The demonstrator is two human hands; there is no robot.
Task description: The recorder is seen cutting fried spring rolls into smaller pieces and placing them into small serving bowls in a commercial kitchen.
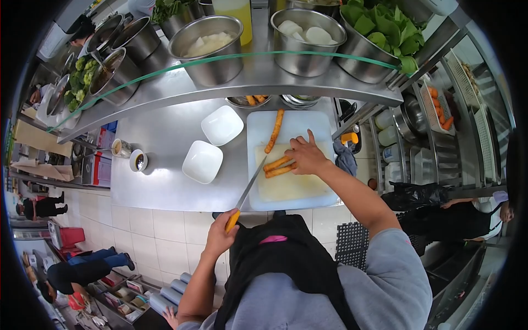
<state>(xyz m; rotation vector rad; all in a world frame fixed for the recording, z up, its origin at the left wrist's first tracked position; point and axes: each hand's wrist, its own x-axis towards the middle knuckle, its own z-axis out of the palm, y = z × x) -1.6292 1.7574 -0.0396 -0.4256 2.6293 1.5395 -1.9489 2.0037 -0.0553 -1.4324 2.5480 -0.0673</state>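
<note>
My left hand [222,234] is closed around the yellow handle of a kitchen knife [250,186], whose blade points up and right over the cutting board [326,200]. The knife tip is close to a long fried roll [275,131] lying at a slant on the board's upper part. My right hand [306,154] rests its fingers on the right ends of two more fried rolls [276,163], which lie side by side below the first. Some fingers of this hand are raised. How firmly it holds the rolls is hard to tell.
Two white square bowls [222,125] stand left of the board. Farther left are a small cup of dark sauce [138,161] and a jar [121,147]. A steel shelf [255,87] with steel pots crosses above the table. Co-workers stand at the far right [445,218] and left.
</note>
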